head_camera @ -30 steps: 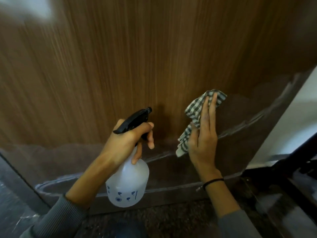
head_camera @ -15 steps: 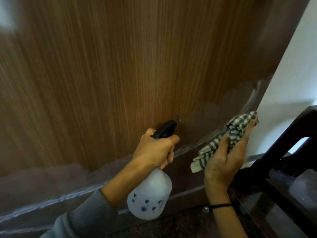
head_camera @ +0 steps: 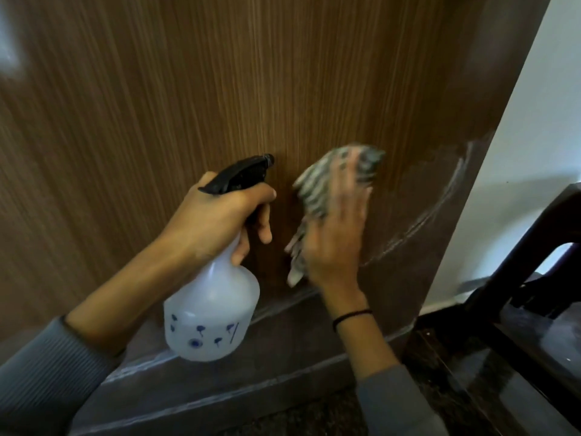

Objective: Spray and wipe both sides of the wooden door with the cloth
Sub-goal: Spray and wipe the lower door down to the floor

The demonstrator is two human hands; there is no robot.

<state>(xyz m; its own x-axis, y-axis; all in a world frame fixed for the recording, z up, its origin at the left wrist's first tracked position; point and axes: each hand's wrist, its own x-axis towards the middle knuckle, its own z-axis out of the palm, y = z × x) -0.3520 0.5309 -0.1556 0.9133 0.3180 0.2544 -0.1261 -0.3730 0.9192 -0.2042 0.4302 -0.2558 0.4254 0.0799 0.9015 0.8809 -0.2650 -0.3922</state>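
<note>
Low on the wooden door (head_camera: 188,89), right hand (head_camera: 333,243) presses checked cloth (head_camera: 314,190) flat, left hand (head_camera: 217,221) grips spray bottle (head_camera: 210,316); overlapping strokes should clear streaks (head_camera: 440,209).

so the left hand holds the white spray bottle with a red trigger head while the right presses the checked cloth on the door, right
Not quite: the trigger head is black, not red. The head view shows the left hand holding the white spray bottle while the right hand presses the checked cloth on the door.
</note>
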